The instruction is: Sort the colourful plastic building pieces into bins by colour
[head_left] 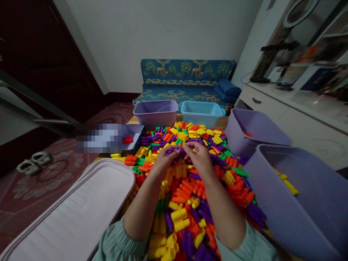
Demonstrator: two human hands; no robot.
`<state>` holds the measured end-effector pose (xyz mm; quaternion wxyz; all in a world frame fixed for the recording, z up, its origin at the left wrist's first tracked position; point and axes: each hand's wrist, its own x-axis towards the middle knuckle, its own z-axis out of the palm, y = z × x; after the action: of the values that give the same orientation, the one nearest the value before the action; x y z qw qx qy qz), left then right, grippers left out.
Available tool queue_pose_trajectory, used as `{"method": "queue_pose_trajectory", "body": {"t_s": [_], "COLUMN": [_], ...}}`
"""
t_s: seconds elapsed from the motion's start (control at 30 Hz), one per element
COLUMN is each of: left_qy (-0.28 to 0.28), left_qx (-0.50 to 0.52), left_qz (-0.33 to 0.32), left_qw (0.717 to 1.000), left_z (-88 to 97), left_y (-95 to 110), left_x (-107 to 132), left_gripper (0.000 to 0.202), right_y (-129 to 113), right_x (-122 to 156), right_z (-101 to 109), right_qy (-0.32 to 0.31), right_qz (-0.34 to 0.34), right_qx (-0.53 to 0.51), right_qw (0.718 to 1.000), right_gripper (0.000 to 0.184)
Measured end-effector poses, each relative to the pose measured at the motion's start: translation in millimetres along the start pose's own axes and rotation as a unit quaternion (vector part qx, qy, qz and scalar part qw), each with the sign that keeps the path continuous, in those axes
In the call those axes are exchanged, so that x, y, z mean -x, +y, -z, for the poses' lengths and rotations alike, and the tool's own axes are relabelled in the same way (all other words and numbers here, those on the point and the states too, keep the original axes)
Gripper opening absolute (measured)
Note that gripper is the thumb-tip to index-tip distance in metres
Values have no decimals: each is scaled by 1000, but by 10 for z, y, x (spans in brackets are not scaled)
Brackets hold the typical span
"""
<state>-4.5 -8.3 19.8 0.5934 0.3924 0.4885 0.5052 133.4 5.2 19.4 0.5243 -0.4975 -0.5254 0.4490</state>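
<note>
A big heap of plastic building pieces in orange, yellow, purple, green and red covers the table in front of me. My left hand and my right hand meet above the middle of the heap. Both are closed in a pinch on purple pieces held between them. Whether the pieces are joined or apart is hard to make out. My forearms reach in from the bottom edge, in pale green sleeves.
A large purple bin holding a few yellow pieces stands at the right, another purple bin behind it. A purple tub and a blue tub stand at the back. A pale lid lies left, a small box with a red piece beyond it.
</note>
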Motion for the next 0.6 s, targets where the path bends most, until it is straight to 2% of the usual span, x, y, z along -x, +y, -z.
{"method": "queue_pose_trajectory", "body": {"t_s": [0.07,0.17,0.27,0.37,0.47,0.6], "left_qy": [23,40,83,128,179,216], "left_qx": [42,172,311,404,427,396], "left_qz": [13,48,109,154,130,98], "left_qw": [999,983,940,893,877,887], "left_z": [16,19,-25,-122,-231,-273], "left_y": [4,53,159,299,445,685], "left_x": [-18,-44,-77,-125,-196,-385], "left_gripper": [25,14,10,6,4,7], "right_y": [14,61,111,137,141,139], "right_x": [-11,-33,-51,-59,-60,-57], "right_z": [17,36,48,59,70,77], "right_qy": [14,30,51,62,51,41], "right_qz": [-10,-14,-17,-30,-41,-45], "right_qx": [-5,-33,-66,-84,-86,-90], "right_qw": [1000,999,996,994,994,994], "right_gripper": [35,38,40,42,43,41]}}
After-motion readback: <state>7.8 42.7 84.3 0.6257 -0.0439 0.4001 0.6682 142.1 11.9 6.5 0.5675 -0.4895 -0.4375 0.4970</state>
